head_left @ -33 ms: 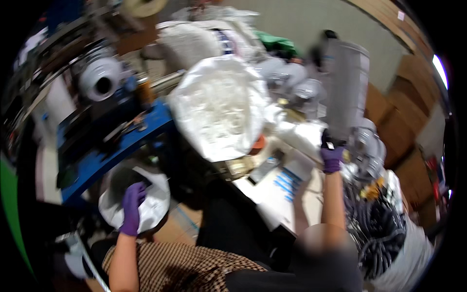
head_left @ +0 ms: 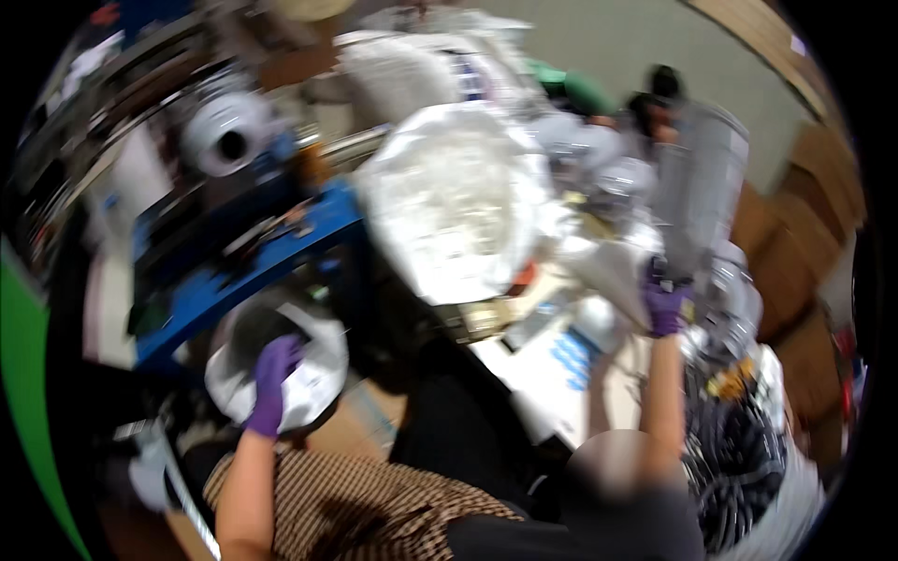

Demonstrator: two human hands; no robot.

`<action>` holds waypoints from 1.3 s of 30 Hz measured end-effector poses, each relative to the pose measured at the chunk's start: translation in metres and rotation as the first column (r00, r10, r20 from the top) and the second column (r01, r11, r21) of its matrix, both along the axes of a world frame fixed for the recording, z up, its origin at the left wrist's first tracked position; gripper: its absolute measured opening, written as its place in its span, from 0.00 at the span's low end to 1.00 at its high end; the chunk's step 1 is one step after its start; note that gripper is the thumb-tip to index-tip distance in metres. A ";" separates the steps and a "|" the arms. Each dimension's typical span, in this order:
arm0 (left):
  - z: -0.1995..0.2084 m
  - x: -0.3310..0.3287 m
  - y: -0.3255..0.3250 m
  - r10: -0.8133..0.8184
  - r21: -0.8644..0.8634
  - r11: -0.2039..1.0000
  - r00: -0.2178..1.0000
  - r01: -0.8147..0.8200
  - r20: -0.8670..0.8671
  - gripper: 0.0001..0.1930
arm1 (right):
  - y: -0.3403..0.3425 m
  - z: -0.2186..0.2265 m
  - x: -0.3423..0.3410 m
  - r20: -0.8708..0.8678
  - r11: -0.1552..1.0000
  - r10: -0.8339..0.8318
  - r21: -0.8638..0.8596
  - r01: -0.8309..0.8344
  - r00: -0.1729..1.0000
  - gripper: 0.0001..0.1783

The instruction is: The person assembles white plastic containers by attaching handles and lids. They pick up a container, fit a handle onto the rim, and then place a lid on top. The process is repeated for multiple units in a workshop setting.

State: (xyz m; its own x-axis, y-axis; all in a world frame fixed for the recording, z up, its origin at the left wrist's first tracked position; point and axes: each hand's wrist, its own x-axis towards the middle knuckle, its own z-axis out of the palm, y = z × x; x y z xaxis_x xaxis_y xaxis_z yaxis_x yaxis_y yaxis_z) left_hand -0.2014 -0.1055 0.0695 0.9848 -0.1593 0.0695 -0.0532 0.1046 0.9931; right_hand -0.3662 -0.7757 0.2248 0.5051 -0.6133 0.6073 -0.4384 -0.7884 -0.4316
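Observation:
My left hand [head_left: 271, 383], in a purple glove, rests low on the white liner of a round bin [head_left: 323, 369] beside a blue shelf. Blur hides whether its fingers grip the liner. My right hand [head_left: 666, 307], also in a purple glove, is raised over the white worktable [head_left: 552, 393] and closed around the bottom end of a tall grey translucent cylinder [head_left: 700, 187], which stands upright above it. A big clear plastic bag [head_left: 458, 206] full of white material lies between the two hands.
A blue shelf unit [head_left: 234, 271] holding a white roll [head_left: 224, 136] stands at the left. At the right, a white container of dark cables [head_left: 739, 458] sits in front of brown cardboard boxes [head_left: 795, 234]. Another person [head_left: 655, 103] is at the far side.

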 end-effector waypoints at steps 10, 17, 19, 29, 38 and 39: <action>0.085 -0.069 0.177 0.438 0.019 0.869 0.786 -0.495 0.436 0.15 | -0.010 -0.062 0.018 0.853 0.091 0.084 0.509 -0.856 0.516 0.30; -0.102 -0.183 0.388 0.747 -0.017 0.552 0.504 -0.833 -0.435 0.17 | 0.173 -0.164 0.046 0.795 -0.244 0.333 0.592 -0.768 0.507 0.28; -0.127 -0.228 0.450 0.597 -0.104 0.373 0.325 -0.922 -0.733 0.26 | 0.252 -0.147 0.054 0.689 -0.178 0.272 0.722 -0.668 0.672 0.26; -0.187 -0.162 0.500 0.897 0.434 0.003 0.194 -0.901 0.398 0.31 | 0.313 -0.114 0.055 0.615 -0.079 0.480 0.741 -0.667 0.626 0.23; -0.014 -0.223 0.507 0.948 -0.320 0.022 0.121 -0.947 -0.294 0.16 | 0.350 -0.109 0.044 0.675 -0.311 0.270 0.736 -0.601 0.687 0.16; 0.002 -0.233 0.474 0.972 -0.253 0.089 0.139 -0.963 -0.189 0.15 | 0.358 -0.111 0.044 0.674 -0.349 0.282 0.735 -0.582 0.682 0.16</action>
